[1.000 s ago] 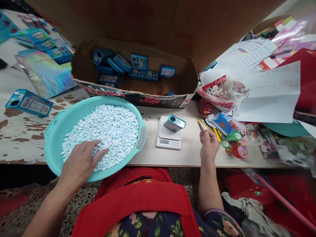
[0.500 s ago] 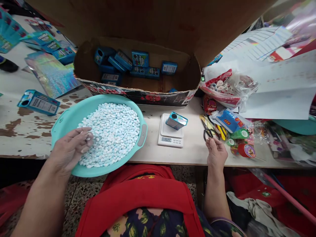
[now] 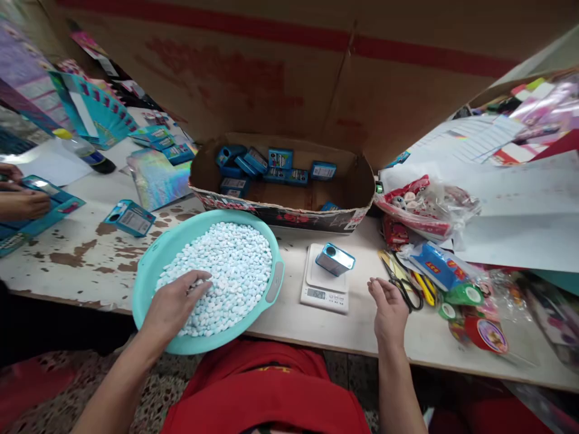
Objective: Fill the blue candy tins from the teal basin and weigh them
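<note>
My left hand [image 3: 175,304] rests in a teal basin [image 3: 158,265] filled with small white tablets [image 3: 230,271], its fingers curled on a few of them at the near edge. A small blue tin [image 3: 335,259] lies on a white digital scale [image 3: 324,284] just right of the basin. My right hand [image 3: 389,310] hovers over the table right of the scale, fingers loosely apart and holding nothing.
An open cardboard box [image 3: 362,181] with several blue tins stands behind the basin. Scissors [image 3: 402,280], tape rolls [image 3: 479,331], candy bags [image 3: 420,205] and papers crowd the right side. A loose blue tin [image 3: 129,218] lies at left, where another person's hands [image 3: 22,202] work.
My left hand has come back down into the tablets from the basin's left edge. My right hand has drawn slightly back from the scissors. The camera has tilted up.
</note>
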The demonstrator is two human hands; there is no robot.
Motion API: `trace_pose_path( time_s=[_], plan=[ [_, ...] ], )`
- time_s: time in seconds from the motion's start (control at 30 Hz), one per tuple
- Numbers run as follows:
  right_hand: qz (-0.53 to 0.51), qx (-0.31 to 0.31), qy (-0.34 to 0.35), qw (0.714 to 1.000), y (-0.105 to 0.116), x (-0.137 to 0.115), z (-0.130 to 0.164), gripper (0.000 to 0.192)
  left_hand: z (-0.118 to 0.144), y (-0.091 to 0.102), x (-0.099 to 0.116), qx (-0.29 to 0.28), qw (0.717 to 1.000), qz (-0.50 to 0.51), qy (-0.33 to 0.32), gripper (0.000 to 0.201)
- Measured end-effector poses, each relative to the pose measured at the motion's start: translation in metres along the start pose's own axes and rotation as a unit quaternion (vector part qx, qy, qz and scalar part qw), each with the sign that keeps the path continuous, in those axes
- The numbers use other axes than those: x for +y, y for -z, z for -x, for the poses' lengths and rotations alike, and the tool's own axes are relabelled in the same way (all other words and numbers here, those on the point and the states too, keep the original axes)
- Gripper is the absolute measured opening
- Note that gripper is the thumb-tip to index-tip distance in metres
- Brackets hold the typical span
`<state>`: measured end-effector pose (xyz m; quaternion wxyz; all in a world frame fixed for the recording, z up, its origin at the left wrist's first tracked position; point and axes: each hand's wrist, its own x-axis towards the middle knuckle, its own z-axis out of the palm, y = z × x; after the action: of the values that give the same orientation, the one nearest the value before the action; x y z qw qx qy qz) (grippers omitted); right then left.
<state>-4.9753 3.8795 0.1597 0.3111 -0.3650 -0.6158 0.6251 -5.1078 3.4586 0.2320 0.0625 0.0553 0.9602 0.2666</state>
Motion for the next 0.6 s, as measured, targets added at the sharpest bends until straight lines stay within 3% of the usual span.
trace_pose_path(
  time_s=[0.13, 0.23, 0.3, 0.37, 0.5, 0.6],
  plan=[
    [0.063, -0.12, 0.081, 0.988, -0.027, -0.006, -0.003, 0.055, -0.001, -0.006, -0.002, 0.03, 0.994, -0.077, -0.071, 0.034],
    [0.121, -0.184, 0.118, 0.968, -0.05, -0.01, -0.006, 0.072, -0.003, -0.007, -0.001, 0.036, 0.991, -0.113, -0.06, 0.037],
    [0.142, -0.197, 0.11, 0.964, -0.063, -0.016, -0.006, 0.065, -0.005, -0.007, 0.001, 0.043, 0.991, -0.121, -0.041, 0.038],
    [0.14, -0.195, 0.113, 0.964, -0.072, -0.025, -0.003, 0.053, -0.007, -0.005, 0.008, 0.074, 0.992, -0.082, -0.065, 0.036],
    [0.134, -0.211, 0.18, 0.951, -0.081, -0.057, 0.015, 0.044, -0.009, 0.002, 0.058, 0.163, 0.965, 0.095, -0.185, 0.024],
    [0.145, -0.277, 0.21, 0.926, -0.088, -0.083, 0.033, 0.04, -0.012, 0.004, 0.113, 0.191, 0.904, 0.149, -0.352, 0.014]
  ],
)
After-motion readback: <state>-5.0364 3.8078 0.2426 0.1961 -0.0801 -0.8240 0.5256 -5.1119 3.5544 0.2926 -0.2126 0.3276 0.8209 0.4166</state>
